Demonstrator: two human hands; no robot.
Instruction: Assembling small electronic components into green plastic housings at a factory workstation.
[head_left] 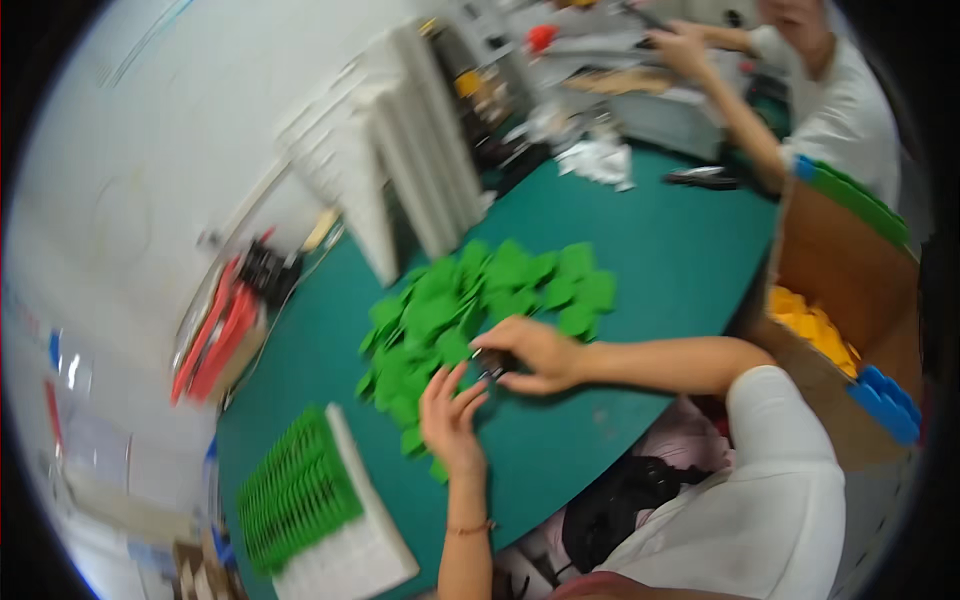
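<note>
My right hand (545,355) is closed around a small dark, shiny object (490,363), too blurred to name more exactly. Close beside it, my left hand (452,418) has its fingers stretched out and apart; its fingertips come near the dark object, and I cannot tell whether they touch it. Both hands hover at the near edge of a loose heap of flat green pieces (430,310) on the green table (660,245). To the left, rows of green pieces (300,490) stand packed upright in a white foam tray (345,560).
White foam trays (420,140) stand on edge at the back. At the right, a cardboard box (835,255) has yellow pieces (815,328) inside and blue pieces (885,402) on its edge. Red folders (220,335) lean at the left. A co-worker (840,110) works at the far right.
</note>
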